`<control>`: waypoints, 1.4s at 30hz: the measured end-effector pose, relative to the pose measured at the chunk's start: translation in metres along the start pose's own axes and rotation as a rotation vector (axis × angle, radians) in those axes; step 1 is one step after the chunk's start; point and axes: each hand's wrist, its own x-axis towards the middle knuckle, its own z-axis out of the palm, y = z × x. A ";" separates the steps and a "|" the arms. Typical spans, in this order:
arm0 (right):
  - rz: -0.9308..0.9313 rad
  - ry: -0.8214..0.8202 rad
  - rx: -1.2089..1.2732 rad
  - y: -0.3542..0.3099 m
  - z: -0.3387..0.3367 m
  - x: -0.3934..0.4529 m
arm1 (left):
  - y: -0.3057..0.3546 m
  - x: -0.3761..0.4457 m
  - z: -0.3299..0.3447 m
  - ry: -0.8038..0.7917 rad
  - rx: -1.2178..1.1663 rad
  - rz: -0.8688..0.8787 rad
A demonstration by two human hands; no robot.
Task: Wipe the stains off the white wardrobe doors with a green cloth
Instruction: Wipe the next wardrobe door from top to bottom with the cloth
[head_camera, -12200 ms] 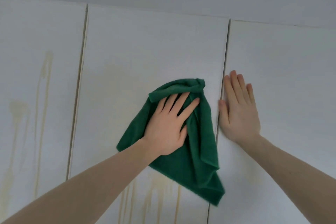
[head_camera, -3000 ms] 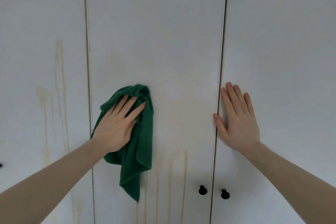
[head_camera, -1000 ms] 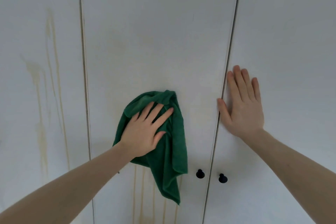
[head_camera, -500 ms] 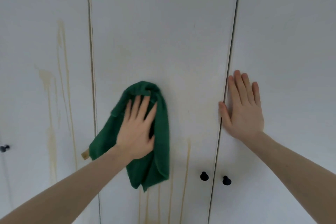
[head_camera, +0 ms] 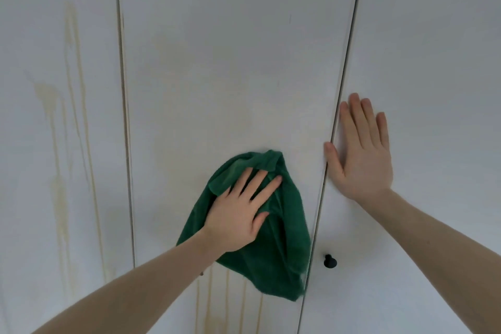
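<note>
Cloth pressed flat on middle door, right hand bracing

Left hand (head_camera: 238, 214) lies with straight, spread fingers on the green cloth (head_camera: 284, 238), pressing it against the middle wardrobe door (head_camera: 230, 62); no pinch, no curl. Cloth sits low on that door, its lower end hanging along the seam to the right door (head_camera: 433, 62). Right hand (head_camera: 363, 157) rests flat on the right door, fingers straight and together, thumb at the seam. Black knob (head_camera: 329, 261) sits below it. Yellowish drip stains (head_camera: 73, 89) streak the left door (head_camera: 40, 225); more streaks (head_camera: 227, 306) run below the cloth.
</note>
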 end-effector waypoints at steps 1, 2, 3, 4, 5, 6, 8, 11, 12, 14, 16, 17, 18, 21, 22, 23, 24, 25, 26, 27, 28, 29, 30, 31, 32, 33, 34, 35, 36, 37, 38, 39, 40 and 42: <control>0.001 -0.001 -0.001 0.000 0.000 0.000 | -0.006 -0.020 0.006 -0.041 0.011 0.037; 0.003 -0.002 0.002 0.000 0.000 0.000 | -0.013 -0.042 0.011 -0.093 0.030 0.071; 0.006 -0.002 0.006 -0.001 0.000 0.000 | -0.021 -0.064 0.016 -0.153 0.054 0.098; 0.010 -0.002 0.009 -0.002 0.001 -0.001 | -0.028 -0.084 0.020 -0.222 0.076 0.112; 0.013 -0.005 0.011 -0.002 0.000 -0.001 | -0.034 -0.101 0.022 -0.284 0.097 0.123; 0.015 -0.010 0.011 -0.003 0.000 -0.001 | -0.038 -0.115 0.023 -0.331 0.119 0.136; 0.019 -0.014 0.009 -0.003 -0.001 -0.001 | -0.043 -0.130 0.020 -0.361 0.138 0.156; 0.026 -0.015 0.009 -0.004 -0.002 -0.002 | -0.040 -0.118 0.005 -0.301 0.068 0.102; 0.025 -0.013 0.014 -0.005 -0.002 -0.002 | -0.038 -0.108 -0.002 -0.272 0.032 0.070; 0.029 -0.015 0.020 -0.005 -0.003 -0.001 | -0.030 -0.079 -0.017 -0.192 -0.033 0.023; 0.031 -0.025 0.019 -0.007 -0.004 -0.001 | -0.020 -0.042 -0.031 -0.096 -0.087 0.012; 0.031 -0.029 0.020 -0.007 -0.004 -0.001 | -0.014 -0.021 -0.037 -0.059 -0.111 0.017; 0.031 -0.037 0.024 -0.007 -0.004 -0.001 | -0.007 -0.002 -0.042 -0.032 -0.129 0.031; 0.043 -0.057 0.029 -0.006 -0.005 -0.001 | 0.010 0.043 -0.047 0.010 -0.145 0.088; 0.047 -0.061 0.025 -0.006 -0.005 -0.001 | 0.014 0.050 -0.045 0.015 -0.135 0.095; 0.047 -0.067 0.018 -0.005 -0.004 -0.001 | 0.018 0.053 -0.040 0.024 -0.124 0.096; 0.049 -0.068 0.013 -0.005 -0.004 -0.001 | 0.021 0.052 -0.035 0.039 -0.116 0.095; 0.051 -0.064 0.010 -0.005 -0.004 0.000 | 0.024 0.050 -0.030 0.063 -0.117 0.094; 0.051 -0.058 0.011 -0.005 -0.003 0.000 | 0.026 0.045 -0.024 0.082 -0.119 0.092; 0.051 -0.049 0.009 -0.005 -0.002 0.000 | 0.028 0.038 -0.017 0.097 -0.116 0.099; 0.044 -0.043 0.003 -0.004 -0.001 -0.001 | 0.029 0.029 -0.009 0.105 -0.114 0.115; 0.037 -0.042 -0.005 -0.003 0.000 -0.002 | 0.031 0.017 0.001 0.103 -0.122 0.131; 0.030 -0.039 -0.012 -0.002 0.000 -0.001 | 0.032 0.003 0.009 0.081 -0.130 0.148; 0.026 -0.045 -0.016 -0.002 0.000 -0.002 | 0.033 -0.013 0.019 0.033 -0.140 0.156; 0.027 -0.051 -0.018 -0.002 0.000 -0.002 | 0.034 -0.030 0.029 -0.024 -0.152 0.157; 0.029 -0.056 -0.020 -0.002 0.000 -0.001 | 0.034 -0.046 0.036 -0.079 -0.169 0.155; 0.032 -0.065 -0.022 -0.003 0.000 -0.001 | 0.034 -0.062 0.043 -0.131 -0.185 0.153; 0.034 -0.072 -0.024 -0.004 0.000 -0.001 | 0.034 -0.077 0.048 -0.176 -0.195 0.157; 0.032 -0.078 -0.027 -0.004 -0.001 -0.001 | 0.034 -0.089 0.051 -0.218 -0.190 0.168; 0.034 -0.088 -0.027 -0.005 -0.001 -0.001 | 0.035 -0.097 0.053 -0.260 -0.172 0.183; 0.038 -0.100 -0.026 -0.005 -0.003 0.000 | 0.035 -0.103 0.054 -0.294 -0.150 0.198; 0.041 -0.115 -0.021 -0.005 -0.004 0.000 | 0.036 -0.106 0.053 -0.316 -0.122 0.212; 0.046 -0.126 -0.013 -0.005 -0.006 -0.001 | 0.036 -0.108 0.050 -0.314 -0.082 0.230; 0.059 -0.140 0.007 -0.007 -0.009 0.000 | 0.035 -0.105 0.042 -0.268 -0.037 0.257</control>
